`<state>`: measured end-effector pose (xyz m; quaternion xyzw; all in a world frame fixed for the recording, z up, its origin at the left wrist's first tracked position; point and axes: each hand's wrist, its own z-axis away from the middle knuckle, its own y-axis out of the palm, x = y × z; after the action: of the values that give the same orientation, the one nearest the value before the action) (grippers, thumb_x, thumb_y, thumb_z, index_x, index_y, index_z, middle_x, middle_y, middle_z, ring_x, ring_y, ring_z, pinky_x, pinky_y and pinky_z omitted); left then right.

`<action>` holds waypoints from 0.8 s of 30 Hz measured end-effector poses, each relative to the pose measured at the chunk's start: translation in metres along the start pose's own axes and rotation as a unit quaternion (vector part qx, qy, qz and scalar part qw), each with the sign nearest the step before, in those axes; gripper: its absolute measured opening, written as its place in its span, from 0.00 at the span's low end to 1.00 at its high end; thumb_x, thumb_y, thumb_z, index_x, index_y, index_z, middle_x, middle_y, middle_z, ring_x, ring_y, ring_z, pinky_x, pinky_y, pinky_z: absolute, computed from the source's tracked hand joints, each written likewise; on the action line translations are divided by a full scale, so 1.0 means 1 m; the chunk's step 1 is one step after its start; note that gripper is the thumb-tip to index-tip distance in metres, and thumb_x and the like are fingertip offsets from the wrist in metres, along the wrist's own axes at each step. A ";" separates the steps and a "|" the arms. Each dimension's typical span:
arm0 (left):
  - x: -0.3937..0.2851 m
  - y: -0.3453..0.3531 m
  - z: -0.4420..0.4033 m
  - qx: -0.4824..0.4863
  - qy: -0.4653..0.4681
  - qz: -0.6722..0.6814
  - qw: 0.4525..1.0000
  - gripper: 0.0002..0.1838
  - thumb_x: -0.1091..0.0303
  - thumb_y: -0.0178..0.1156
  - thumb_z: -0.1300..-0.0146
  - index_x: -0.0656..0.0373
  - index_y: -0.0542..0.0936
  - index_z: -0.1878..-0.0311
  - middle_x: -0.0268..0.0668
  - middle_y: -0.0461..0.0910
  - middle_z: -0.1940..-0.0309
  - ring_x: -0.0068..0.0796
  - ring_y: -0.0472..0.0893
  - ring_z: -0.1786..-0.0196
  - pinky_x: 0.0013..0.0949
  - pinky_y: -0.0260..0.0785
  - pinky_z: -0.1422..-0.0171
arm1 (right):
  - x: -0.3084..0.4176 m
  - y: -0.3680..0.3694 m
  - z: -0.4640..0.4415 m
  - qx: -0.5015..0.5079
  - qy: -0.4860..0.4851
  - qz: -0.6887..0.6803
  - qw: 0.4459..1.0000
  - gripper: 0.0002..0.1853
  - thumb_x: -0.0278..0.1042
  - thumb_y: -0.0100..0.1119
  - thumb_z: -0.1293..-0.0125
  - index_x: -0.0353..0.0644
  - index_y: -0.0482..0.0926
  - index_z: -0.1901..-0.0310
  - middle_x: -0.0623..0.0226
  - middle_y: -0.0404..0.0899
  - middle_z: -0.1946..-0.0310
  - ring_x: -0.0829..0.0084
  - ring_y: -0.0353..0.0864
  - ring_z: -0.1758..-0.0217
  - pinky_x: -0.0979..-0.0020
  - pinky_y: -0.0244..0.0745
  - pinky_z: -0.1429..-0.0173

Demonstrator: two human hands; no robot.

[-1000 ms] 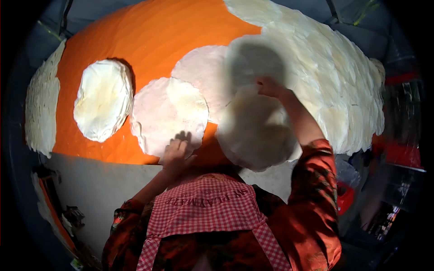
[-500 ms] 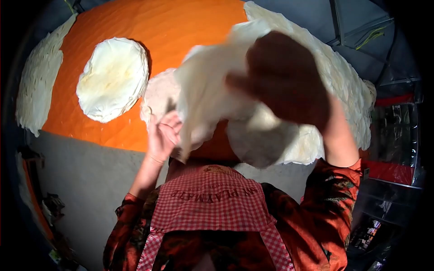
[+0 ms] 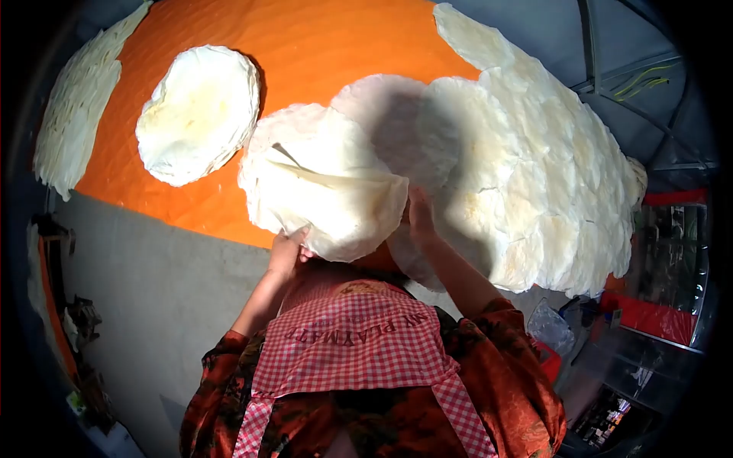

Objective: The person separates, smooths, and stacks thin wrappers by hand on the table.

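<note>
A thin, pale round flatbread [image 3: 340, 217] lies loosely, with a fold across its upper part, over other flatbreads near the table's front edge. My left hand [image 3: 288, 250] pinches its lower left edge between thumb and fingers. At its right edge is my right hand [image 3: 420, 215], fingers closed on the rim and partly in shadow. Under and behind it shows another flatbread [image 3: 294, 126] on the orange table cover [image 3: 305, 46].
A thick round stack of flatbreads [image 3: 198, 114] sits to the left. Overlapping flatbreads [image 3: 550, 175] blanket the right side, and more flatbreads [image 3: 80, 99] line the far left edge. A clear plastic bag [image 3: 550, 328] is below the table at right.
My right hand has come down from high above the table to the flatbread's right edge. The sheet that was blurred in the air now lies low, and my left hand has closed on it.
</note>
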<state>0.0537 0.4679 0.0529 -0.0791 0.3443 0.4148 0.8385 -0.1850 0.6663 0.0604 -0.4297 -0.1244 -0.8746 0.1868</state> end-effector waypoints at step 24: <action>0.033 0.014 0.016 -0.044 0.006 0.200 0.979 0.18 0.67 0.57 0.32 0.64 0.68 0.44 0.46 0.81 0.59 0.36 0.85 0.67 0.30 0.80 0.72 | 0.045 0.057 -0.093 0.082 -0.260 0.367 0.889 0.11 0.31 0.71 0.50 0.38 0.76 0.77 0.66 0.77 0.76 0.73 0.74 0.77 0.69 0.69 0.71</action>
<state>0.0653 0.5052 0.0462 -0.0477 0.3394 0.5886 0.7322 -0.2514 0.5704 0.0436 -0.6400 -0.0732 -0.5873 0.4900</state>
